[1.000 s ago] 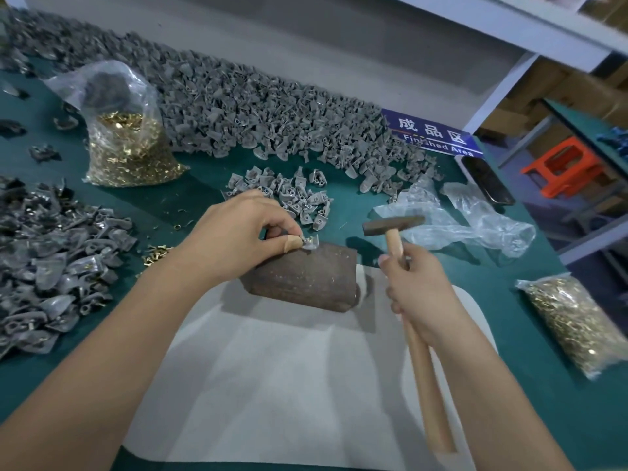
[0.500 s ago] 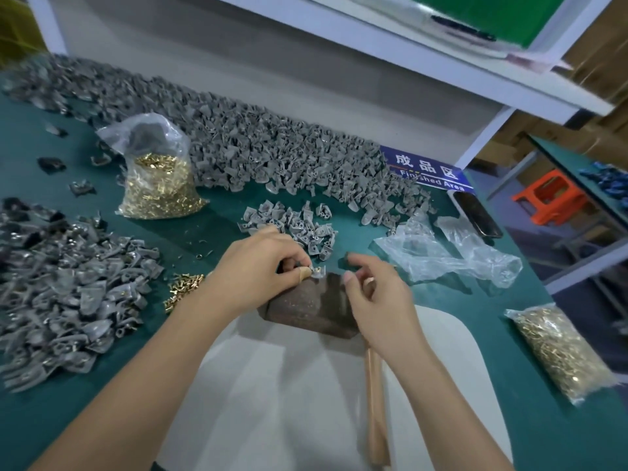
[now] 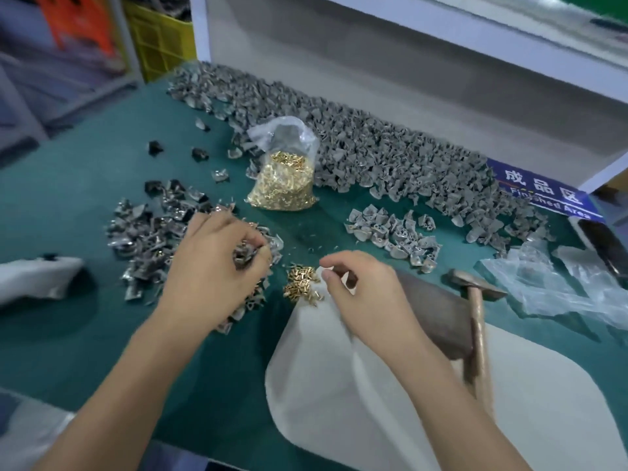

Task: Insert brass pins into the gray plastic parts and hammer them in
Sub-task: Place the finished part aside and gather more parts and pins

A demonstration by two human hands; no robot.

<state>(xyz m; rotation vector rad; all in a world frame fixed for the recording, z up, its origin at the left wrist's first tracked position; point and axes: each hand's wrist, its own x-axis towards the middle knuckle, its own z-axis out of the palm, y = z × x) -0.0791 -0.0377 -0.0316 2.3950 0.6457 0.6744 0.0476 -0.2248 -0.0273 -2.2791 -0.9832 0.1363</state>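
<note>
My left hand (image 3: 217, 263) reaches into the pile of loose gray plastic parts (image 3: 146, 232) on the left, and its curled fingers grip one gray part (image 3: 245, 256). My right hand (image 3: 360, 294) hovers over a small heap of loose brass pins (image 3: 300, 288), thumb and forefinger drawn close together; whether a pin is between them I cannot tell. The hammer (image 3: 477, 311) lies by itself, head on the table and handle across the brown block (image 3: 431, 314).
A long ridge of gray parts (image 3: 373, 147) runs along the back wall, with a smaller cluster (image 3: 390, 229) before it. A bag of brass pins (image 3: 282, 178) stands mid-table. A white mat (image 3: 373, 402) lies near me, crumpled plastic bags (image 3: 557, 287) at the right.
Both hands left the brown block and moved left: the left into the gray parts pile, the right over the loose pins. The hammer was let go and now lies on the block. The view swung left.
</note>
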